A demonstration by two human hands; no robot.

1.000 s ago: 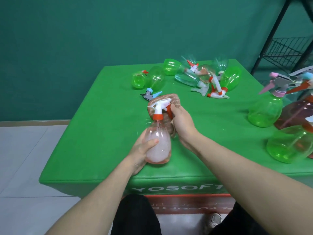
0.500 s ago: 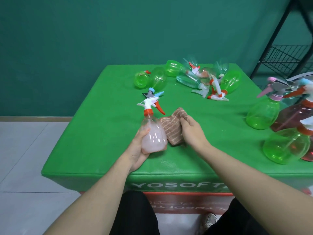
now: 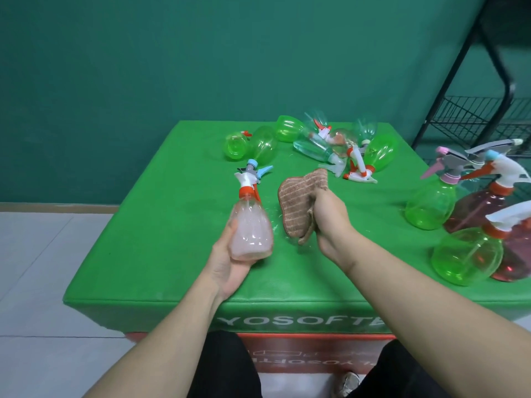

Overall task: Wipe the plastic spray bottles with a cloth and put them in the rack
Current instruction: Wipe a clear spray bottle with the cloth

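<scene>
My left hand point(image 3: 227, 262) grips the base of a pale pink spray bottle point(image 3: 250, 228) with a white and orange trigger head, held upright and tilted slightly left above the green table point(image 3: 161, 225). My right hand point(image 3: 327, 219) clutches a brown striped cloth point(image 3: 301, 205), which hangs just right of the bottle with a small gap between them. A heap of green and clear spray bottles point(image 3: 330, 145) lies on its side at the table's far end. The black wire rack point(image 3: 482, 113) stands at the right behind the table.
Three upright spray bottles, green point(image 3: 431, 205), green point(image 3: 465, 257) and red point(image 3: 488, 208), crowd the table's right edge. A dark green wall is behind. Grey floor tiles lie to the left. The table's near edge carries white lettering above my knees.
The cloth has come off the bottle's trigger head and moved right, away from the bottle. My left hand shifted the bottle left and tilted it. The camera view rose slightly.
</scene>
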